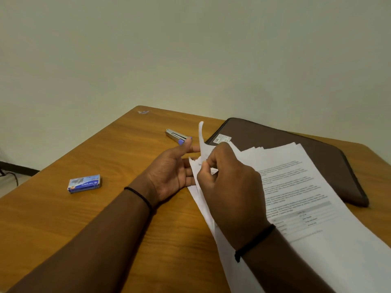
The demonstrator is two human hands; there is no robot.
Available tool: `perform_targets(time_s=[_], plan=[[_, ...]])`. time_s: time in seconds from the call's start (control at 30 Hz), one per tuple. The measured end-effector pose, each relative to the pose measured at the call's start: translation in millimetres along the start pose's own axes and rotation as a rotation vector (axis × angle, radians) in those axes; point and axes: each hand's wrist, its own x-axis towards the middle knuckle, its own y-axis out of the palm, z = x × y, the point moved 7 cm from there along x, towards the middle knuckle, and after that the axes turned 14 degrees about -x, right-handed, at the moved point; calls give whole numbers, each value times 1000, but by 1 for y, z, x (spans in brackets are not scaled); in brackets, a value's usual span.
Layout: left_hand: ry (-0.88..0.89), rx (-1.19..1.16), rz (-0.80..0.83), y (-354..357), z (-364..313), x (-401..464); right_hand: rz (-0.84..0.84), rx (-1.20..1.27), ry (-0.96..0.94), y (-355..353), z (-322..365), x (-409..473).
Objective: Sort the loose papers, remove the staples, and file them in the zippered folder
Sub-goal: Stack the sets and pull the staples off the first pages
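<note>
The person is leaning over the wooden counter [84,218] with both hands at the top corner of a stack of printed papers [306,197]. The right hand [228,187] is lying on the stack, its fingers [206,166] curling in and pinching the corner sheets, one of which is standing up and curling over. The left hand [171,172] is lying palm-up just beside that corner, fingers straight and slipping under the paper edge, thumb raised. The papers are partly overlapping a dark brown zippered folder [296,149] lying flat and closed behind them. A metal staple remover [176,135] is lying beyond the left thumb, and a small blue staple box [84,183] is sitting well off to the left.
</note>
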Motion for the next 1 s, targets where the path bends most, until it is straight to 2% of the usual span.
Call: perform_targets(time_s=[0.1, 0.23, 0.33, 0.4, 0.57, 0.7, 0.77, 0.87, 1.0], plan=[[-9, 30, -11, 1, 0, -3, 139, 73, 88, -1, -5, 10], [52, 91, -111, -9, 2, -5, 196, 235, 280, -14, -24, 27], [105, 202, -202, -8, 3, -7, 136, 417, 419, -45, -45, 43], [129, 271, -238, -2, 4, -9, 44, 458, 428, -81, -58, 54], [176, 356, -311, 9, 3, -21, -240, 193, 286, -167, -70, 71], [256, 397, -378, 14, 4, -29, -450, -201, -3, -204, -45, 67], [254, 346, -376, 16, 7, -32, -534, -357, -123, -208, -33, 62], [218, 259, -338, 16, 10, -35, -510, -422, -230, -196, -20, 51], [195, 153, -258, 10, 9, -38, -270, -447, -177, -149, -31, 36]])
